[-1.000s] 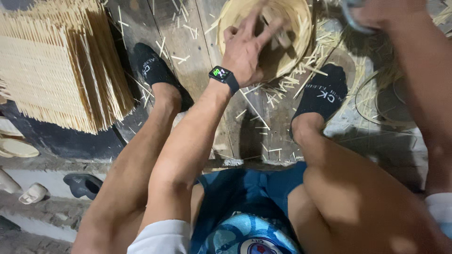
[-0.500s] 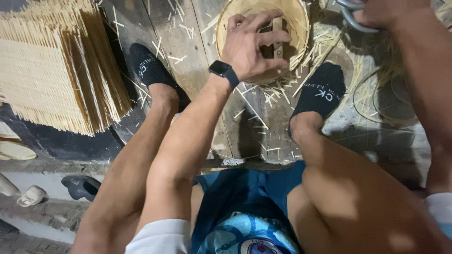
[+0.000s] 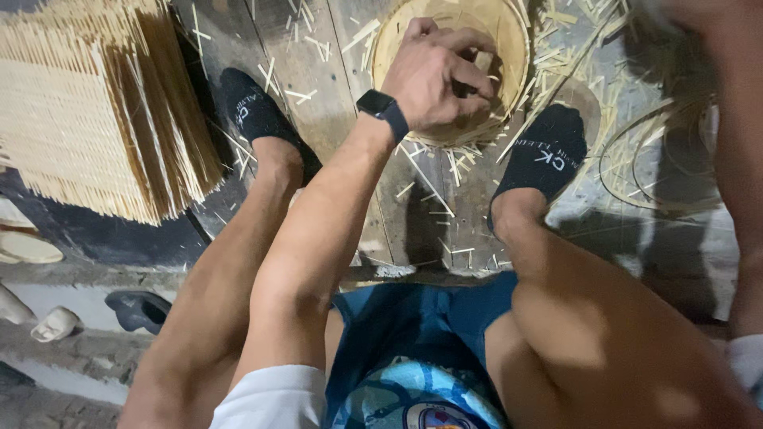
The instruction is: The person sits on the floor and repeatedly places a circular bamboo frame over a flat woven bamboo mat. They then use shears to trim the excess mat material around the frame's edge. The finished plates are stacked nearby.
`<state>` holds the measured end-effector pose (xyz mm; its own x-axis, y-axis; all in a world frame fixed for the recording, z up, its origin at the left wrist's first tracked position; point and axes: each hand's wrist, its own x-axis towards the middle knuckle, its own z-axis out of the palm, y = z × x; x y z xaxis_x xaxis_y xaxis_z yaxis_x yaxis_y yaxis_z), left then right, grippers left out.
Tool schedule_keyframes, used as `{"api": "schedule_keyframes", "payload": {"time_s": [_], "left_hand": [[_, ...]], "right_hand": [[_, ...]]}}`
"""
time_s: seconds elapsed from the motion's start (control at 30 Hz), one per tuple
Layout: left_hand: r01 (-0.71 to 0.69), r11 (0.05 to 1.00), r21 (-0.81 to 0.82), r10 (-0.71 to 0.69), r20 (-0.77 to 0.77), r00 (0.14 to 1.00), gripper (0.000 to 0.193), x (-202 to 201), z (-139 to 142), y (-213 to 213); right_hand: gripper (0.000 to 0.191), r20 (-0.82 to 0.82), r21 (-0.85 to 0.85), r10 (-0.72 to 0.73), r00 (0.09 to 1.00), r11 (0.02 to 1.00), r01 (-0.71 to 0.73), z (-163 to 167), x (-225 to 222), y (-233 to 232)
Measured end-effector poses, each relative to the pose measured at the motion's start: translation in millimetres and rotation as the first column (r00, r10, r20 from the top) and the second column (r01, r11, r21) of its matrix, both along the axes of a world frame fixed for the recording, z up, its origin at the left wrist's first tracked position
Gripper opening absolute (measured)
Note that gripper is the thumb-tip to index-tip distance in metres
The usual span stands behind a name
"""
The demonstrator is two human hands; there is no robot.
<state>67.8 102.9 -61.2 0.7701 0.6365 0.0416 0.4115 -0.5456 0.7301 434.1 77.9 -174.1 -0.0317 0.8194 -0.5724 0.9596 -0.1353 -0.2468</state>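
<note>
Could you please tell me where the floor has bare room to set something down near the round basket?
The wooden planks between the two black socks, below the round woven basket, are mostly bare, with only thin slivers. It is crowded around the basket's rim, where offcuts lie thick; the left hand fills the basket, and the stacked mats block the left.

Around the basket (image 3: pixel 509 48), bare planks (image 3: pixel 318 119) leave room at 7 and 6 o'clock between the black-socked feet (image 3: pixel 544 155), while a mat stack (image 3: pixel 95 111) blocks 9 and hoops (image 3: pixel 660 171) crowd 3 o'clock.
</note>
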Motion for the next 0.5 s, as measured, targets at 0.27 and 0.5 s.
{"api": "schedule_keyframes", "payload": {"time_s": [0.27,0.5], "left_hand": [[-0.776,0.576,-0.258,0.783,-0.1,0.615,0.039,-23,-35,20],[-0.631,0.483,-0.607,0.64,-0.247,0.727,0.039,0,-28,50]], "right_hand": [[0.046,0.006,0.166,0.042,0.999,0.985,-0.042,12,46,-53],[0.044,-0.011,-0.172,-0.084,0.996,0.982,0.081,32,43,-14]]}}
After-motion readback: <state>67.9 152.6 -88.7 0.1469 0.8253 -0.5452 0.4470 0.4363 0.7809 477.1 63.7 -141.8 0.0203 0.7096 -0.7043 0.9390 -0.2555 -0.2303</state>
